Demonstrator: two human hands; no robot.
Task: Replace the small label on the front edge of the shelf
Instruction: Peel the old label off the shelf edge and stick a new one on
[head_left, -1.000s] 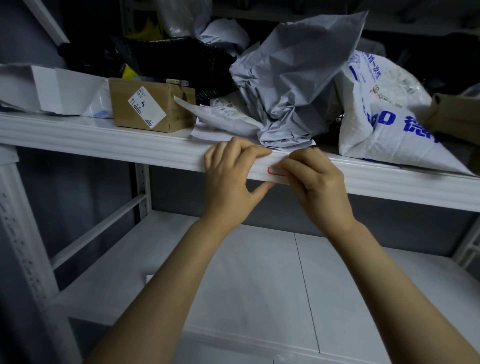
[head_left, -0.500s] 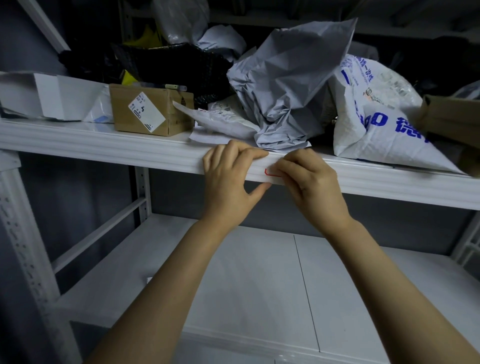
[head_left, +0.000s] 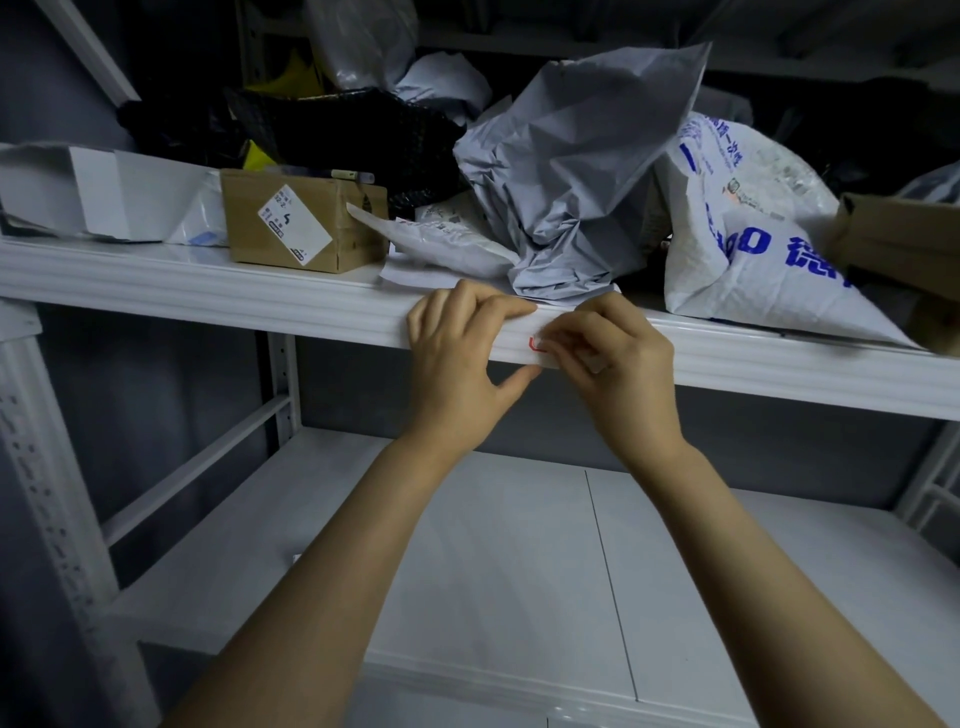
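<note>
Head camera, and both hands are up on the white shelf edge (head_left: 234, 299). The left hand (head_left: 457, 364) is clamped onto it, with fingers curled over the top lip and the thumb tucked up under the bottom, a firm grip on the metal. Right beside it, the right hand (head_left: 621, 369) has its fingers bunched and curled against the front face, pinching at the label (head_left: 538, 346). Only a small corner of that label shows, a red outline on white, peeking out between the two hands. It touches the right fingertips (head_left: 566, 332) and sits just off the left thumb; the rest is hidden under the right hand's fingers.

Straight above the hands, a crumpled grey mailer bag (head_left: 571, 171) sits on the shelf, its lower folds close over the knuckles. Up and left of the left hand is a brown cardboard box (head_left: 296, 228) with a white sticker. Up and right of the right hand is a white bag with blue print (head_left: 753, 244). Beneath both forearms lies the lower shelf (head_left: 519, 545), white.
</note>
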